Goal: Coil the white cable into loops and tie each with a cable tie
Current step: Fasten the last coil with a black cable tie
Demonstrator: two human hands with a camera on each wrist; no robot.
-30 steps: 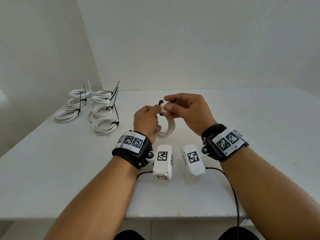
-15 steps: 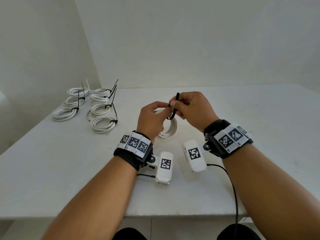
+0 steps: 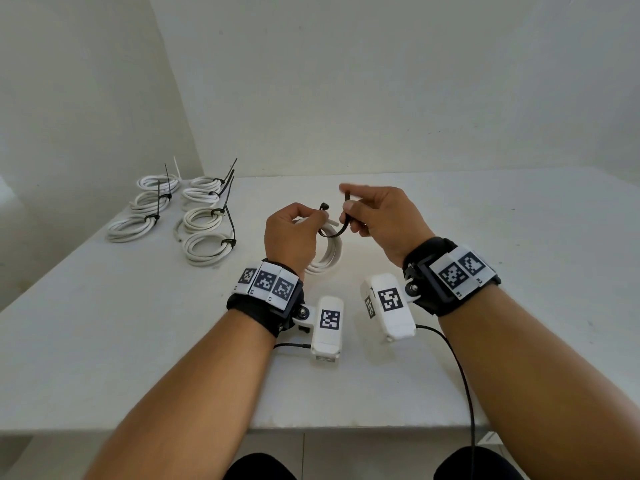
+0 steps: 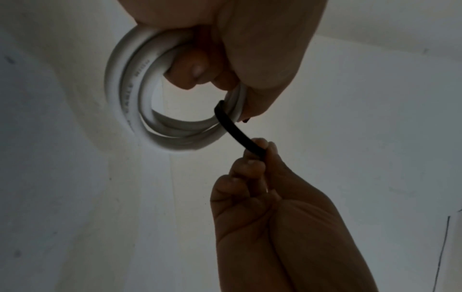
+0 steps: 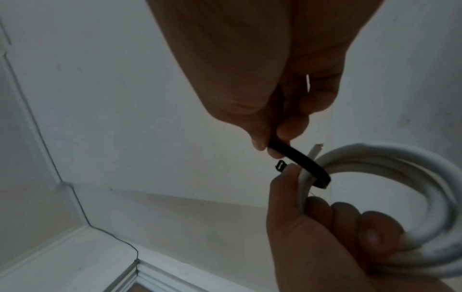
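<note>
White cable (image 4: 130,83): grey lettering printed along the jacket, too blurred to read; wristband tags (image 3: 266,284): black-and-white square code patterns with small edge characters, too small to read; wrist camera housings (image 3: 329,318): one square code pattern each, no legible words; nothing else bears text.

Bare forearms; black fabric wrist straps (image 3: 263,308) bearing white square-coded marker tiles (image 3: 462,270), white box-shaped wrist cameras (image 3: 327,327), thin black leads (image 3: 464,375), apparently dark trousers.
</note>
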